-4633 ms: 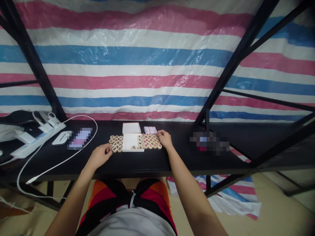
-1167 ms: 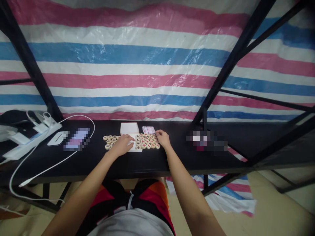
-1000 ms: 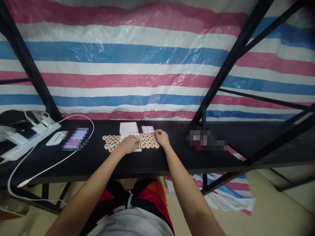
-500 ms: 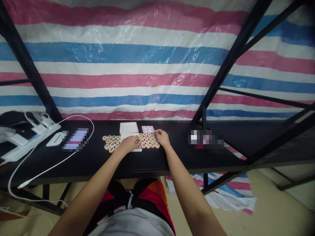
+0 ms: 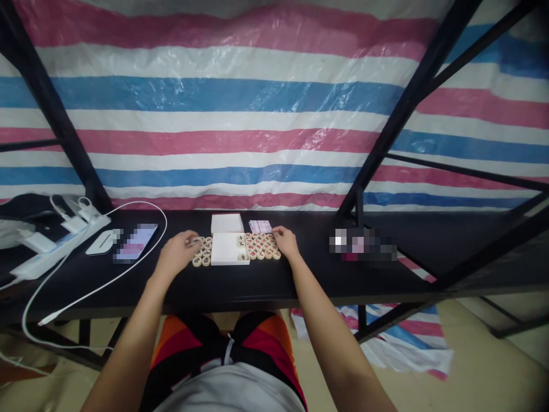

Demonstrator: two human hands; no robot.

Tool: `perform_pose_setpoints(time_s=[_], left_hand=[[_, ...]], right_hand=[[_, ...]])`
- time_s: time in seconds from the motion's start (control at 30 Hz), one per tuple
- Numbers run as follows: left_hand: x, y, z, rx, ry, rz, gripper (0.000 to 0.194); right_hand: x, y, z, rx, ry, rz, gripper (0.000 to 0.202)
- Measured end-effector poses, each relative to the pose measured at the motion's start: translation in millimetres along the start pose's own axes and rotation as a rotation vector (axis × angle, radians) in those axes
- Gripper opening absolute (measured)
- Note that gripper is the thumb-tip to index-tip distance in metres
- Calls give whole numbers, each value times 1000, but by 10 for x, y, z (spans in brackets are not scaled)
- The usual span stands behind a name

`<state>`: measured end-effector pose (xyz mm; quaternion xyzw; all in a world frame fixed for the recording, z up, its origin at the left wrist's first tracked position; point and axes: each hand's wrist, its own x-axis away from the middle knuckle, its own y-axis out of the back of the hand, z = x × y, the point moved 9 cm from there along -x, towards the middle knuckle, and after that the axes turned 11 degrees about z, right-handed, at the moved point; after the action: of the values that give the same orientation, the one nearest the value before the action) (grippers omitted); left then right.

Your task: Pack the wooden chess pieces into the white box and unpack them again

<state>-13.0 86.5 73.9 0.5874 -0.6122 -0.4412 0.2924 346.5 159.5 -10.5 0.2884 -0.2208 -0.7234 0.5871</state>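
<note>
At the bottom centre of the frame, the person's shirt (image 5: 231,392) and shorts (image 5: 274,343) lie closest, below the black table (image 5: 257,286).

Left of centre, the left hand (image 5: 175,256) reaches over the far left of the black-marked pieces (image 5: 206,261), fingers curled together; whether they grip a piece cannot be told. The right hand (image 5: 286,241) is at the outer far corner of the red-marked pieces (image 5: 260,256), thumb and forefinger bent close together; any grip there is unclear. Each hand sits at the outer side of one group, which probably keeps its rows easy to square up.

Between the groups, at centre, the white box (image 5: 223,249) lies flat and open upward, seemingly so that both hands can reach in. A few loose pieces (image 5: 241,243) rest inside along its right wall. Just behind it lies the lid (image 5: 227,222), out of the hands' way, with pink-and-white paper (image 5: 258,225) to its right. The striped sheet (image 5: 231,94) fills the background.
</note>
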Motion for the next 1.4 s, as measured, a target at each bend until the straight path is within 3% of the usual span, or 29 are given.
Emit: perform_pose_setpoints(time_s=[0.13, 0.23, 0.57, 0.9, 1.0, 1.4], left_hand=[[204, 161, 781, -34, 207, -39, 31], [241, 97, 1026, -66, 260, 3, 31], [104, -121, 798, -81, 109, 99, 35], [-32, -178, 672, -115, 48, 120, 34], [-64, -197, 660, -136, 99, 141, 31], [25, -136, 619, -155, 65, 83, 31]], right_hand=[[-2, -6, -3, 5, -3, 5, 22], [4, -3, -6, 4, -7, 6, 23], [8, -3, 14, -3, 5, 5, 22], [13, -3, 22, 3, -13, 18, 23], [9, -2, 18, 0, -10, 14, 23], [6, -4, 9, 3, -11, 7, 22]])
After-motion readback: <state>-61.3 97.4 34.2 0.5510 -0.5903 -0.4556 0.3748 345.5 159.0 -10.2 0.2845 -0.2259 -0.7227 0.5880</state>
